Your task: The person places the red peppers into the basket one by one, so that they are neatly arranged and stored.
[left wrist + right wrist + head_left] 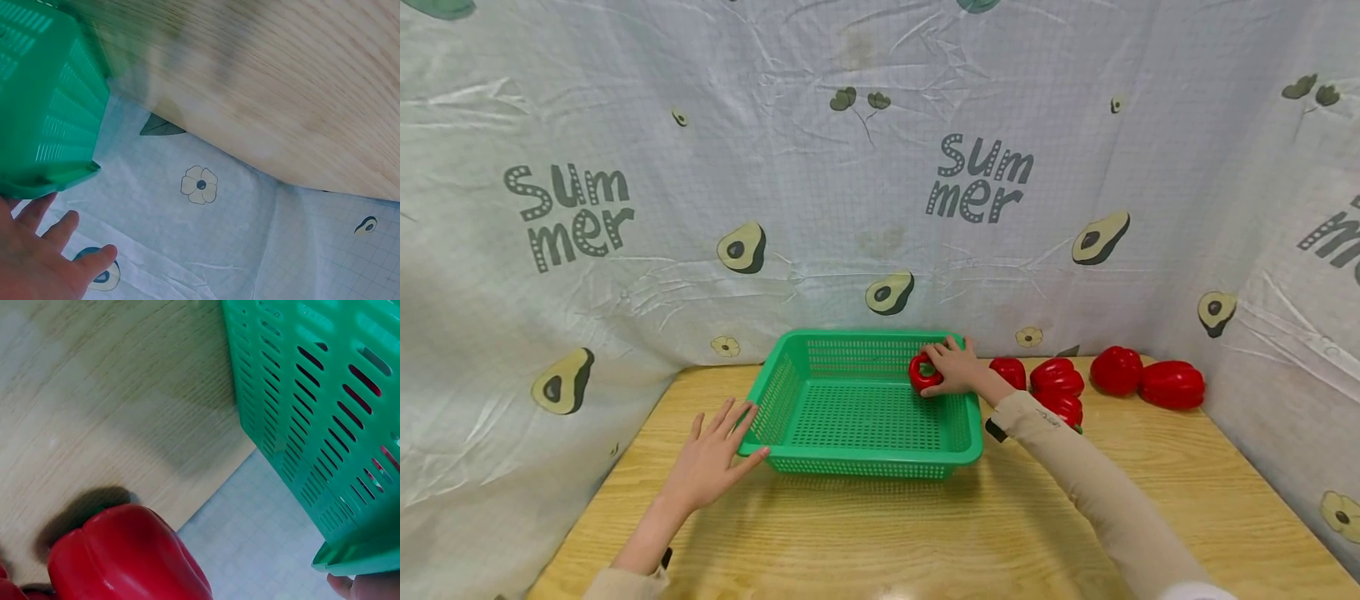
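Wood-grain table (880,533) nearest the camera, both forearms reaching over it. Left hand (711,458) lies flat with fingers spread and straight, fingertips touching the near-left corner rim of the green basket (861,462); it holds nothing. Left wrist view shows the same: basket corner (44,119) just above the straight fingers (62,231). Basket sits mid-table, perforated walls and floor. Right hand (951,367), beige sleeve, is inside the basket at its far-right corner, fingers curled round a red bell pepper (921,373), which sits low in the basket at that corner; can't tell if it touches the floor. Right wrist view: basket wall (312,406) from outside, red showing through the slots. Just right of the basket, more red peppers (1060,379) on the table in a row toward the far-right corner. Behind everything, a pale cloth backdrop (880,167) printed with avocados and "Summer"
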### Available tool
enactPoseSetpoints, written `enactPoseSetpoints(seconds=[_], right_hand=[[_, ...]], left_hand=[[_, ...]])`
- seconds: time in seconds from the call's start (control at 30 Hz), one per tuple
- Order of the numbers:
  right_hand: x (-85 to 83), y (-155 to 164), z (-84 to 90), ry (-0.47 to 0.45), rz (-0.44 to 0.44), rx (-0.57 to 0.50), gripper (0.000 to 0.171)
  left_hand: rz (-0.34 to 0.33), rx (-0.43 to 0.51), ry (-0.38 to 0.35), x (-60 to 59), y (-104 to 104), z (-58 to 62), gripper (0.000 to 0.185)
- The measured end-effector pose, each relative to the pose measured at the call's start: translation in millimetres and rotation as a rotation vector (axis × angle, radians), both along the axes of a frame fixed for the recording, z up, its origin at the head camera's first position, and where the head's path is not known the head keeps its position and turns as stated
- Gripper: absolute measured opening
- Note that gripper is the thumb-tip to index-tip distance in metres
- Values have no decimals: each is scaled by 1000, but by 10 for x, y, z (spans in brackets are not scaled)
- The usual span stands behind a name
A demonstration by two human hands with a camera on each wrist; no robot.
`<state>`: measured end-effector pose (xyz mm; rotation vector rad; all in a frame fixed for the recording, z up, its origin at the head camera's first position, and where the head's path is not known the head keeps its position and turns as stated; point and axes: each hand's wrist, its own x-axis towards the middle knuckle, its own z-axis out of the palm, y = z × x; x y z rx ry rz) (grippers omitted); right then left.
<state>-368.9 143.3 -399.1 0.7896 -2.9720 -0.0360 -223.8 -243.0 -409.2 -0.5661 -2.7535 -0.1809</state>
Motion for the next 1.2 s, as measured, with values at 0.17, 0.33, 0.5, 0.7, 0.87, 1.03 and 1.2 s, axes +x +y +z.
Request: enactPoseSetpoints(seconds=[0.17,0.33,0.5,0.7,0.87,1.03,1.2], right_hand=[[-16,-20,-22,-22,-5,-11,77],[-99,-2,-123,-4,14,-3,79],[0,-34,-22,-13,0,31,76],[7,-35,-23,7,-13,53,74],[16,-39,-9,-10,-31,50,74],[4,-35,3,-23,-23,44,74],[32,-14,25,-7,8,13,73]], left_hand=[[4,21,-70,-12,-5,-7,72],[6,54,-100,-16,-13,-19,73],[6,61,-111,-18,-11,-26,73],[6,57,-108,-22,-12,-33,73],[7,55,-108,-25,-13,-34,74],[11,56,-114,-26,-13,-43,74],[11,58,-117,-25,-12,-41,75]])
